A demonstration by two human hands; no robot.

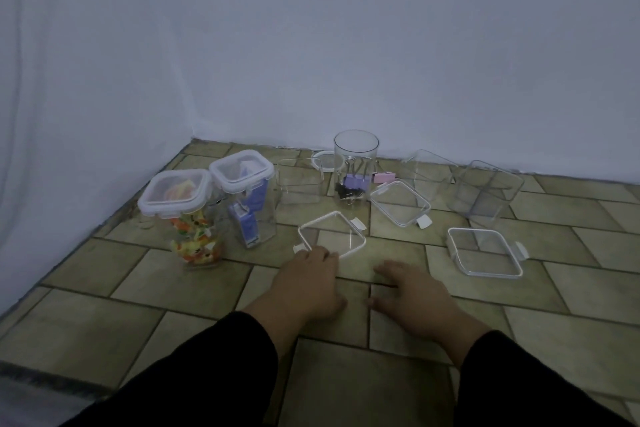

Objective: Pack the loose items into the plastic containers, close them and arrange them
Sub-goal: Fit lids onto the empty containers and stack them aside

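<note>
Two closed containers stand at the left: one with colourful items [192,218] and one with purple boxes [247,198]. An open square container [299,180] stands behind a loose square lid [332,234]. My left hand [308,284] touches that lid's near edge with its fingertips. My right hand [412,291] lies flat on the floor, holding nothing. A round clear jar [355,168] holds binder clips. A pink clip [383,177] lies beside the jar. Two more square lids [400,203] [485,251] lie loose.
Two more clear square containers [427,172] [486,189] stand at the back right. A round lid [323,160] lies behind the open container. White cloth walls close off the back and left of the tiled floor [346,374].
</note>
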